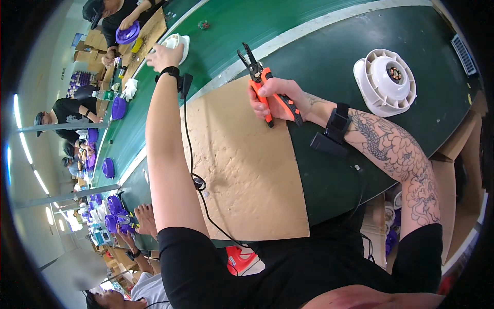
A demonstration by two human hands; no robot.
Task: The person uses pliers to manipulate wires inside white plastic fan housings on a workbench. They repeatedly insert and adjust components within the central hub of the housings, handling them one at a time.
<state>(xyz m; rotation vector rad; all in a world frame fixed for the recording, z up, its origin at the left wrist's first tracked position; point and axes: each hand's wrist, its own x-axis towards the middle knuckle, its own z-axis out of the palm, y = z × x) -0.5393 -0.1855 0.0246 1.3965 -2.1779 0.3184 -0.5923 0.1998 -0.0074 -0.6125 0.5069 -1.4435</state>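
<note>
Orange-handled pliers (267,90) with black jaws sit in the right hand (275,98), whose fingers are wrapped tight round the grips near the upper middle of the frame, the tool's nose pointing up and to the left. The hand hovers over the upper edge of a tan cardboard sheet (247,165) that lies on the dark green bench (329,56). The left hand (165,55) is stretched far out toward the upper left of the frame, its fingers closed on the rim of a white plastic part (177,42) resting on the green conveyor belt (231,20); how firmly it grips is hard to tell at that distance. Both wrists carry black bands, and a black cable (191,154) runs down from the left one across the cardboard. At the upper right of the frame stands a white round fan housing (385,82), well apart from both hands. Along the left edge of the frame other people work at purple round parts (127,34).
</note>
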